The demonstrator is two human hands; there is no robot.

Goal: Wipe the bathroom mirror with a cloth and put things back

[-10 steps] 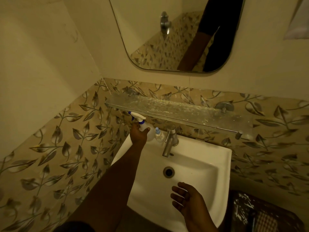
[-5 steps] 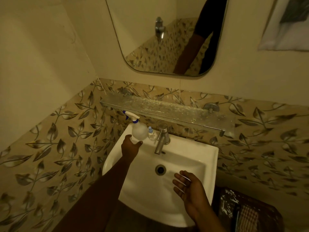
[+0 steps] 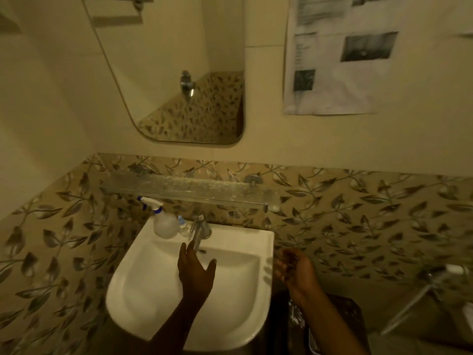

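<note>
The mirror with rounded corners hangs on the wall above a glass shelf. A clear spray bottle with a white and blue trigger stands on the back left rim of the white sink, beside a small bottle and the chrome tap. My left hand hovers over the basin just below the tap, fingers apart, holding nothing. My right hand is off the sink's right edge, palm up, fingers loosely curled and blurred. No cloth is in view.
A printed paper sheet is stuck on the wall right of the mirror. A dark bin stands below the sink's right side. A metal fitting projects from the right wall. Leaf-patterned tiles cover the lower walls.
My left hand has let go of the spray bottle, which now stands on the sink rim, and has drawn back toward the tap. My right hand moved right, off the basin. The view shifted right.
</note>
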